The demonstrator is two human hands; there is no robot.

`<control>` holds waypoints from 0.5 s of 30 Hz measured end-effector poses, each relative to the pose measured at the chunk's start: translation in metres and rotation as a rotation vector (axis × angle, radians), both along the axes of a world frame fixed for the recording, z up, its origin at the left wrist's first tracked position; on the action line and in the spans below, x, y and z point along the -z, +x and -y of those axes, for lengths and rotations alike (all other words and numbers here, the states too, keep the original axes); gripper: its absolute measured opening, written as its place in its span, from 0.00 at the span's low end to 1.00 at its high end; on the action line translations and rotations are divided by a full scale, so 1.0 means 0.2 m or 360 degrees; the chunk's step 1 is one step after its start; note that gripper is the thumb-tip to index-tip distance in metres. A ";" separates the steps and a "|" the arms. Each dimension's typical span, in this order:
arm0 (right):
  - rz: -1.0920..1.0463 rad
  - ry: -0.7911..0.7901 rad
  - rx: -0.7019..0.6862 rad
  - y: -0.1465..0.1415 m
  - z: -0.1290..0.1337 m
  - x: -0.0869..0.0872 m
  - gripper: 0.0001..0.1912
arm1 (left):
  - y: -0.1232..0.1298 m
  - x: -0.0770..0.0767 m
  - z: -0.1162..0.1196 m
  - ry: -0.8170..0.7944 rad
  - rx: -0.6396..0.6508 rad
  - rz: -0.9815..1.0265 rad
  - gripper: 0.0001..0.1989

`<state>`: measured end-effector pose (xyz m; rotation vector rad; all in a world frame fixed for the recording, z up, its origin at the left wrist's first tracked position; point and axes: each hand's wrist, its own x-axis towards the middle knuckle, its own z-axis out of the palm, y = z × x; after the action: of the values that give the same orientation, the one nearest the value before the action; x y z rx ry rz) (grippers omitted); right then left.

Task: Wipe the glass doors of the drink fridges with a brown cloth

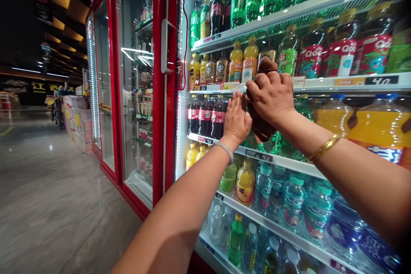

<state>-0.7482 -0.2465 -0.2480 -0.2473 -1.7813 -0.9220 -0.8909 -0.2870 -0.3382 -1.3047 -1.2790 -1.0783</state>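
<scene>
My left hand [236, 117] braces open against the cooler glass [221, 154] while my right hand [271, 94], gripping a brown cloth [268, 65], apparently wipes; next, apply even pressure.

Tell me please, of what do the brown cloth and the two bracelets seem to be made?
Brown cloth: probably soft, matte fabric, judging by its bunched folds; the fibre is unclear.
Gold-coloured bracelet: likely polished metal, as bright highlights run along it; solid or plated, I cannot tell.
Pale bracelet: smooth, faintly glossy, perhaps stone, given its milky look; glass or plastic is possible.
</scene>
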 end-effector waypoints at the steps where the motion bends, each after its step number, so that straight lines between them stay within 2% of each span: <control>1: 0.0001 -0.0011 -0.0012 0.00 0.01 0.00 0.20 | 0.02 0.01 0.02 0.0002 0.0051 -0.0005 0.35; 4: 0.0006 -0.0090 0.0015 -0.01 0.04 -0.02 0.22 | 0.12 0.07 0.08 -0.0036 0.0134 -0.0203 0.39; 6: -0.0028 -0.0180 0.0048 -0.02 0.07 -0.06 0.23 | 0.18 0.11 0.09 -0.0061 0.0101 -0.0366 0.43; 8: -0.0064 -0.0295 0.0045 -0.02 0.10 -0.08 0.23 | 0.23 0.12 0.08 -0.0049 0.0024 -0.0381 0.44; 12: -0.0108 -0.0542 -0.0085 0.02 0.12 -0.11 0.22 | 0.23 0.07 0.03 -0.0092 -0.0062 -0.0376 0.41; 15: -0.0116 -0.0562 -0.0092 0.07 0.11 -0.11 0.23 | 0.18 0.08 0.01 -0.0142 -0.0098 -0.0417 0.42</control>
<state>-0.7344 -0.2684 -0.2259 -0.4462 -1.8659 -0.5458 -0.8545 -0.2897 -0.3534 -1.4126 -1.1720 -0.7856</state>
